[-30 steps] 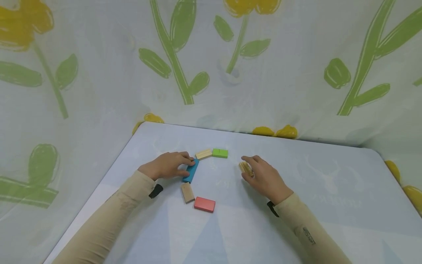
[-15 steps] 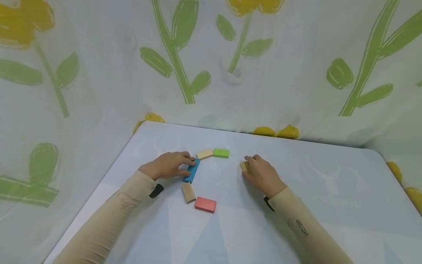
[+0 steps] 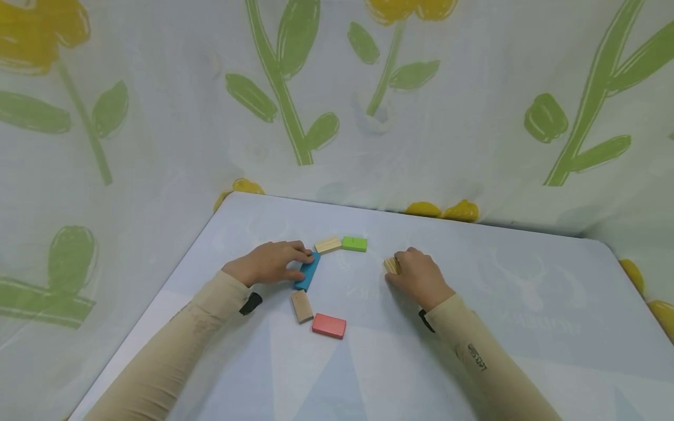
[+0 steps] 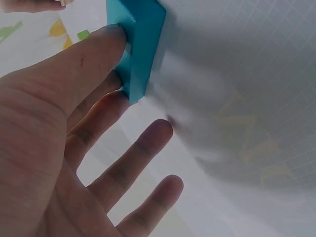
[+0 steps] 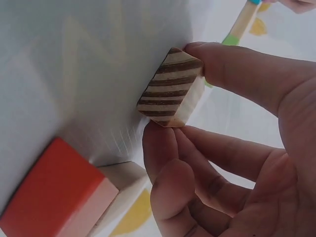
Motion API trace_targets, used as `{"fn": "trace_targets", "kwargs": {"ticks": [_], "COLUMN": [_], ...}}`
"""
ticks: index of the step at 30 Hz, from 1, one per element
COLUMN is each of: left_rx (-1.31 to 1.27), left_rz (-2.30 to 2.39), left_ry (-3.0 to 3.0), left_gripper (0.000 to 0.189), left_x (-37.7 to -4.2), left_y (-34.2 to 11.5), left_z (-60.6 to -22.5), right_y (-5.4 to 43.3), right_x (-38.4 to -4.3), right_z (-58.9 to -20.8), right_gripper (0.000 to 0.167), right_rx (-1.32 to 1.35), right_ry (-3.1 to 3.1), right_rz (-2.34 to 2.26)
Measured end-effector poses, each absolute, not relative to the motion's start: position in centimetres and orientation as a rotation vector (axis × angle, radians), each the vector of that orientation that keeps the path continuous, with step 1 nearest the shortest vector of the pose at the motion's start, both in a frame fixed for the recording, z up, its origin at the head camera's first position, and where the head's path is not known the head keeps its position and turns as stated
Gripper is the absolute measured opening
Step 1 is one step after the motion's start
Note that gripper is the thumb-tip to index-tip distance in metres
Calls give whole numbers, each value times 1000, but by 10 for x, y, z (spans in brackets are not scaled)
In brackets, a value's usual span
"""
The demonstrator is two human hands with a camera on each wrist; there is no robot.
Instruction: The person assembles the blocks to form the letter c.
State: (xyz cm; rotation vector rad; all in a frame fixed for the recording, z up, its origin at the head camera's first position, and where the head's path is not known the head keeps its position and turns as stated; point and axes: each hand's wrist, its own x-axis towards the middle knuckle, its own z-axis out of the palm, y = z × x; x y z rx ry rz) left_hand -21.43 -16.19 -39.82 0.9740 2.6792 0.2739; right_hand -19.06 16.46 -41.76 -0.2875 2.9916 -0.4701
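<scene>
My left hand point(image 3: 270, 263) pinches a blue block point(image 3: 308, 272), which stands tilted within a curved row. In the left wrist view the thumb presses one face of that blue block point(image 4: 140, 44), while two fingers spread away from it. Farther right, my right hand point(image 3: 419, 276) grips a dark-and-light striped wooden block point(image 3: 391, 265). The right wrist view shows this striped block point(image 5: 170, 91) between the thumb on one end and the fingertips on the other, close over the table surface.
A plain wooden block point(image 3: 328, 245) and a green block point(image 3: 354, 244) continue the curve beyond the blue one. On the near side lie another wooden block point(image 3: 302, 307) and a red block point(image 3: 329, 326). Flower-patterned cloth point(image 3: 174, 117) rises behind the white table point(image 3: 400, 374).
The right hand's fingers have drawn in around the striped block, and the hand has shifted slightly. The left hand stays on the blue block; the view has drifted a little.
</scene>
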Motion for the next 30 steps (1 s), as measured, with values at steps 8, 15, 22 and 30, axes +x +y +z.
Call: {"fn": "trace_targets", "kwargs": {"ticks": [8, 15, 22, 30], "left_rx": [977, 971, 966, 955], "left_rz": [259, 268, 268, 277], "left_ry": [2678, 2674, 2671, 2663], "left_gripper": [49, 48, 49, 48], "left_x": [-213, -213, -213, -212], "left_y": [-162, -162, -162, -162], "left_z": [-397, -396, -396, -393], "right_y": [165, 163, 162, 168], "right_x": [-190, -189, -185, -184], "right_z": [-419, -418, -415, -416], "right_gripper": [38, 35, 34, 35], "right_rx": [-338, -283, -258, -355], "right_ry": [2997, 2978, 2987, 3078], "right_rz": [-493, -495, -473, -523]}}
